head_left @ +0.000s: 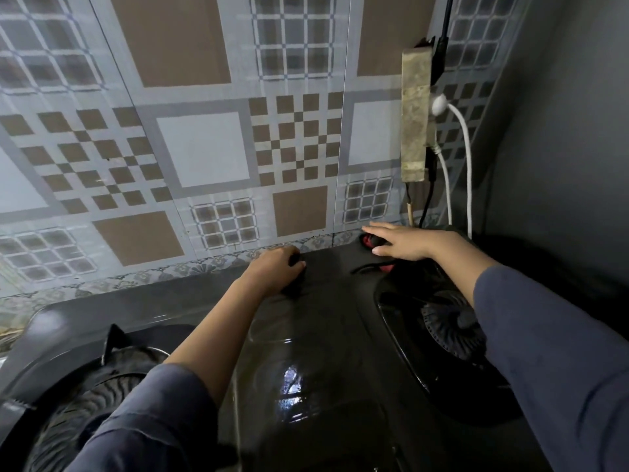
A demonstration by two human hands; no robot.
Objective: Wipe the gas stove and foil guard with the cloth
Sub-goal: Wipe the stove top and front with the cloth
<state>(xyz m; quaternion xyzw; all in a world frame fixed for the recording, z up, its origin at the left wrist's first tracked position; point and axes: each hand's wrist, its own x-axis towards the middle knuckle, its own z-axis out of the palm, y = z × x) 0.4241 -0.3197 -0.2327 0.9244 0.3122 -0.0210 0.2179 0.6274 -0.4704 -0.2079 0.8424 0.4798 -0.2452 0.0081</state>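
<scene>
The black gas stove (326, 335) fills the lower view, with a glossy wet patch on its middle. Behind it stands the tile-patterned foil guard (204, 148). My left hand (275, 269) is curled at the stove's back centre edge, fingers closed around a dark wad that looks like cloth (294, 259). At the back right corner my right hand (403, 245) lies palm down on a red and black cloth (371, 240), pressing it on the stove just behind the right burner (449, 321). The left burner (102, 379) is partly hidden by my left sleeve.
A power strip (415, 117) hangs on the wall at the right, with white cables (466, 158) and black cables dropping behind the stove. A grey side wall (561, 148) closes the right side. The pan support prong (114, 342) stands up at the left burner.
</scene>
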